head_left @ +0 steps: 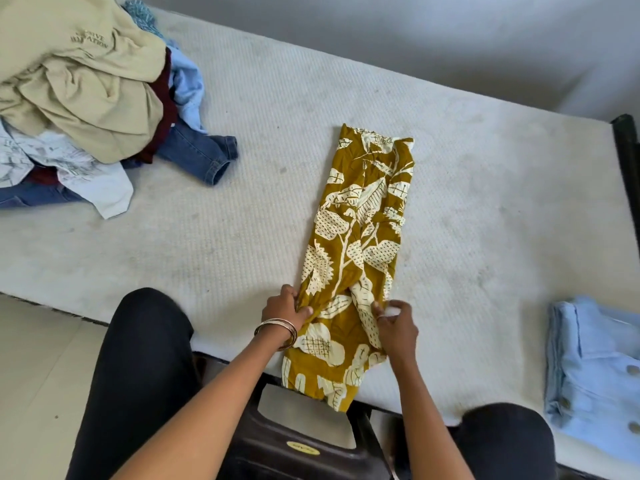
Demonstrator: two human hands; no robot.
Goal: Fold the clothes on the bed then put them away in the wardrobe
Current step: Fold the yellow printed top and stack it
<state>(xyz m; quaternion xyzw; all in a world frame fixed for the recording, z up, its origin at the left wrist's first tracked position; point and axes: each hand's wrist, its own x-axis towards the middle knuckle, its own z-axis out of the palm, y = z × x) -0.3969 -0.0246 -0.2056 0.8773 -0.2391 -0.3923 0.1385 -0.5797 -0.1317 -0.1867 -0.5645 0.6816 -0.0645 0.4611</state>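
Note:
A mustard-yellow garment with a cream leaf print [363,230] lies as a long narrow strip on the white mattress [277,133]. Its near end hangs over the bed's front edge. My left hand [285,308], with bangles on the wrist, grips the cloth's left edge near the front of the bed. My right hand [394,323] pinches the right edge at about the same height. A pile of unfolded clothes [86,98] sits at the far left of the bed: a beige top, blue jeans, a white printed shirt and a maroon piece.
A folded light-blue buttoned shirt [595,375] lies at the bed's near right corner. A dark plastic stool [294,441] stands under me between my legs in black trousers. A black bed frame post [628,161] rises at the right edge. Pale floor tiles show at lower left.

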